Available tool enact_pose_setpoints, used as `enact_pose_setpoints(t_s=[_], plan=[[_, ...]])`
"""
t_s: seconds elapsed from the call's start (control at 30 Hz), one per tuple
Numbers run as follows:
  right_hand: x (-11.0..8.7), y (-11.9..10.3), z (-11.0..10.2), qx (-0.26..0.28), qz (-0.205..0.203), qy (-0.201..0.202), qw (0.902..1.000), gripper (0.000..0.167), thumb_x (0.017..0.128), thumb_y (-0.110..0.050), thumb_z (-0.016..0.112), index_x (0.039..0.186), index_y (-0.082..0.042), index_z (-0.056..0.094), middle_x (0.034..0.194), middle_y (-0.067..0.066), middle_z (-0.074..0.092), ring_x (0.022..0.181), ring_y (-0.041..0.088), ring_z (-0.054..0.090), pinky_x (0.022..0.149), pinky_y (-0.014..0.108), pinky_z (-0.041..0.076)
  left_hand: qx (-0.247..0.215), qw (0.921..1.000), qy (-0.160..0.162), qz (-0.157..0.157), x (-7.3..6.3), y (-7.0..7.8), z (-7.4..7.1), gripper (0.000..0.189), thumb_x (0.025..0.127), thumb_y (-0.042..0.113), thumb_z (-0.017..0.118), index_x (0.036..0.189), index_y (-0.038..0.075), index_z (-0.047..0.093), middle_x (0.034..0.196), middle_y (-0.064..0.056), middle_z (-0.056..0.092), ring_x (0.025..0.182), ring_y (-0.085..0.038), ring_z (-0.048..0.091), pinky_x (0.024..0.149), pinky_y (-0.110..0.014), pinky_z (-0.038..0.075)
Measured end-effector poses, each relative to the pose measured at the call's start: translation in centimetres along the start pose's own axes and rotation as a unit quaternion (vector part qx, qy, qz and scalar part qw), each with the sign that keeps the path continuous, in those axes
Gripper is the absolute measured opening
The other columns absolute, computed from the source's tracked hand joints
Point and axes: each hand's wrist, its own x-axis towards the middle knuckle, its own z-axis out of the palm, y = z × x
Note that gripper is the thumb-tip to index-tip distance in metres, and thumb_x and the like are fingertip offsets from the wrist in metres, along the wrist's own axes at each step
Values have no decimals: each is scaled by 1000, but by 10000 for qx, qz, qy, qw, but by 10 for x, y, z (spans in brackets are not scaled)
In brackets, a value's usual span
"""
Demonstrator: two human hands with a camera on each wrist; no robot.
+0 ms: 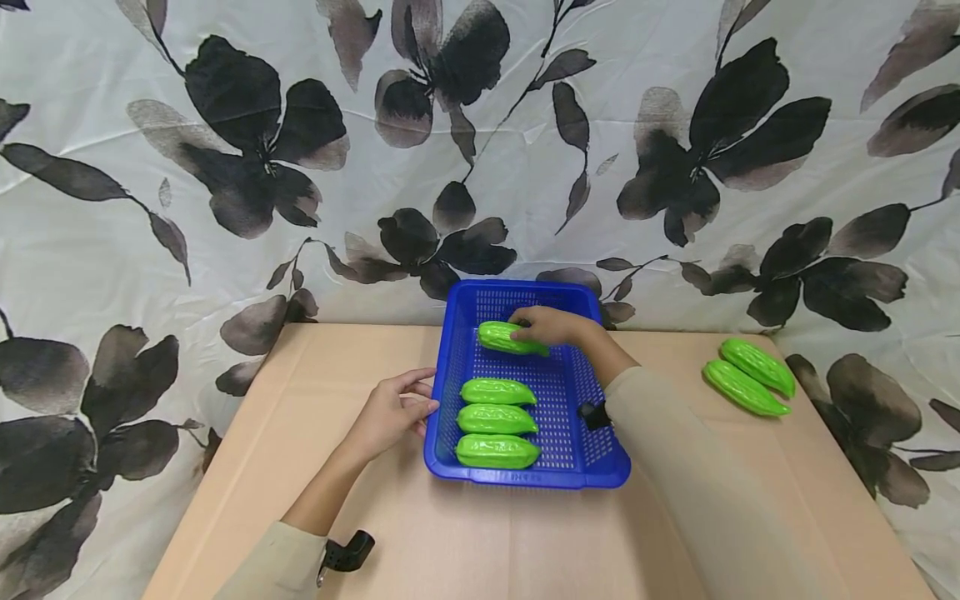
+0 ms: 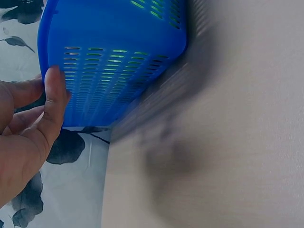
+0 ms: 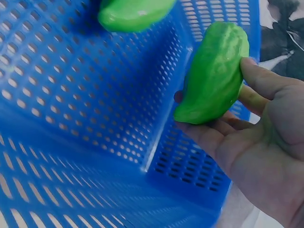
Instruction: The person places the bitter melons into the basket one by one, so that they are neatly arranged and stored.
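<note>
A blue perforated basket (image 1: 570, 481) stands on the table with three green ridged bitter melons in a column: front (image 1: 498, 452), middle (image 1: 497, 419) and rear (image 1: 498, 391). My right hand (image 1: 550, 326) grips another bitter melon (image 1: 493, 335) inside the basket's far end. In the right wrist view, the thumb and fingers hold this bitter melon (image 3: 214, 71) from opposite sides, near the basket wall. Alongside the basket's left side, my left hand (image 1: 390, 414) touches the rim and outer wall with loosely extended fingers, as the left wrist view shows (image 2: 28, 137).
Two more bitter melons lie side by side at the table's right, the farther one (image 1: 757, 367) and the nearer one (image 1: 745, 388). Behind the table (image 1: 465, 542) hangs a white cloth (image 1: 555, 183) with dark flowers. The basket's far end is close to it.
</note>
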Motion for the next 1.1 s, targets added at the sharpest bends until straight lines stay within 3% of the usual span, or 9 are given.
enact_pose_setpoints(t_s=[0.13, 0.43, 0.83, 1.1], plan=[[4, -2, 10, -39, -11, -193, 9998, 43, 108, -25, 54, 144, -1, 55, 136, 16, 62, 123, 29, 57, 111, 48, 51, 35, 10000, 59, -72, 1, 1, 1, 57, 94, -7, 68, 148, -4, 50, 114, -26, 66, 69, -13, 70, 59, -32, 66], [6, -6, 23, -76, 88, -365, 9993, 43, 107, -25, 56, 145, -5, 54, 148, 19, 55, 140, 36, 51, 118, 51, 45, 15, 10000, 27, -2, 2, 2, 1, 56, 95, -6, 67, 148, -7, 49, 113, -26, 66, 67, -11, 69, 57, -32, 65], [14, 2, 37, -63, -23, -323, 9995, 31, 106, -25, 58, 130, -5, 63, 130, 12, 66, 122, 27, 60, 106, 43, 54, -15, 10000, 55, -74, 1, 2, 1, 57, 94, -6, 68, 148, -4, 50, 114, -25, 67, 69, -14, 69, 58, -32, 66], [10, -1, 40, -94, -54, -343, 9994, 40, 107, -25, 56, 140, -4, 59, 141, 18, 61, 135, 35, 55, 115, 49, 49, -60, 9999, 84, -72, 1, 0, 1, 57, 94, -7, 67, 148, -5, 50, 114, -26, 66, 68, -13, 70, 58, -32, 66]])
